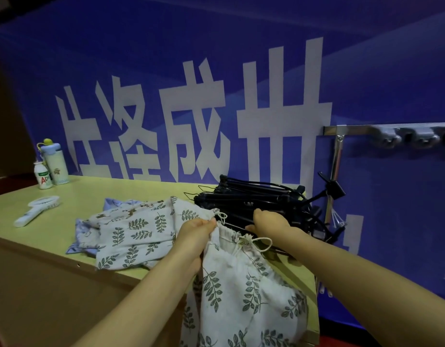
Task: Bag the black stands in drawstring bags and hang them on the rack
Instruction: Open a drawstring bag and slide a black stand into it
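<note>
A pile of folded black stands [256, 199] lies at the back right of the table [96, 194]. A white drawstring bag with a green leaf print [244, 284] hangs over the table's front edge. My left hand [199, 231] pinches the gathered mouth of that bag. My right hand [269, 221] reaches palm down onto the nearest black stand, fingers curled over it just past the bag's mouth; its grip is partly hidden. The bag's cream cord [256, 242] loops loose between my hands. The metal rack [386, 134] with grey hooks is on the blue wall at right.
More leaf-print and patterned bags [131, 229] lie heaped in the middle of the table. A white hand-held fan [36, 211] lies at the left. A cup with a blue lid [55, 161] and a small white bottle [43, 175] stand at the back left. White cable ties [338, 221] hang below the rack.
</note>
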`<state>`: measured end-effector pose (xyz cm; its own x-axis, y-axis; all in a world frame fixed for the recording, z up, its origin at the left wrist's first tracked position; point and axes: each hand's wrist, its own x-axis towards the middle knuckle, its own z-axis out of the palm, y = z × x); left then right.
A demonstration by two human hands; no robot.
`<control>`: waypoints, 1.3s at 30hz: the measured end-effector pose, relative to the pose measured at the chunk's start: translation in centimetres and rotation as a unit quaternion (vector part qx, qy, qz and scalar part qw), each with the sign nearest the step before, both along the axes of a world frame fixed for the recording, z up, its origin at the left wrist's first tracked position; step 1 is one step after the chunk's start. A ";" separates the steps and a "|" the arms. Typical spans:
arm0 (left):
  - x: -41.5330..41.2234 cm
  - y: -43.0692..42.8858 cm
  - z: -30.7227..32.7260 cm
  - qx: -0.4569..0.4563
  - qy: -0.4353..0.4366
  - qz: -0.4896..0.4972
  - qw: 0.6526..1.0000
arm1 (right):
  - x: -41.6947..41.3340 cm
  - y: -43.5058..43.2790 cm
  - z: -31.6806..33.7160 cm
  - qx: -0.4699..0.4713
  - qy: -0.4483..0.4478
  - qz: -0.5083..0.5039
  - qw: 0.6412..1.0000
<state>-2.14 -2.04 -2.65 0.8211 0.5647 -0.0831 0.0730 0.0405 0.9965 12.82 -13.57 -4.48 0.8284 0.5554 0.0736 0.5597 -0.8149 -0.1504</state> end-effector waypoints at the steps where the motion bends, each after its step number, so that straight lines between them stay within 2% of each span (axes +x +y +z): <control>1: 0.0 0.0 0.0 -0.001 -0.001 0.000 1.000 | 0.0 -0.1 0.1 0.010 -0.004 0.003 1.000; 8: 0.2 -0.5 0.2 -0.003 -0.007 -0.007 1.000 | -0.4 -1.6 1.0 0.076 -0.054 0.012 0.996; 13: 0.1 -1.5 0.5 0.002 -0.015 -0.017 1.000 | -0.7 -2.6 1.9 0.089 -0.087 0.037 0.992; 20: -0.1 -2.2 0.7 0.017 -0.018 -0.023 0.999 | -0.8 -2.4 2.4 0.068 -0.053 0.068 0.994; 29: 2.1 -2.0 0.3 0.019 -0.009 -0.006 1.000 | -0.4 -2.9 1.8 0.088 -0.067 0.072 0.991; 35: 5.6 -3.2 0.6 -0.024 0.019 0.041 0.999 | -0.8 -3.2 1.1 0.093 -0.076 0.082 0.989; 39: 7.5 -3.3 -0.4 -0.089 0.004 0.020 0.996 | -1.3 -3.7 0.5 0.100 -0.080 0.097 0.987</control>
<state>5.36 -5.31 -3.10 0.7969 0.5731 -0.1911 0.0754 0.2196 0.9727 11.47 -17.24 -3.95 0.6769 0.6639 0.3179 0.7319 -0.6531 -0.1944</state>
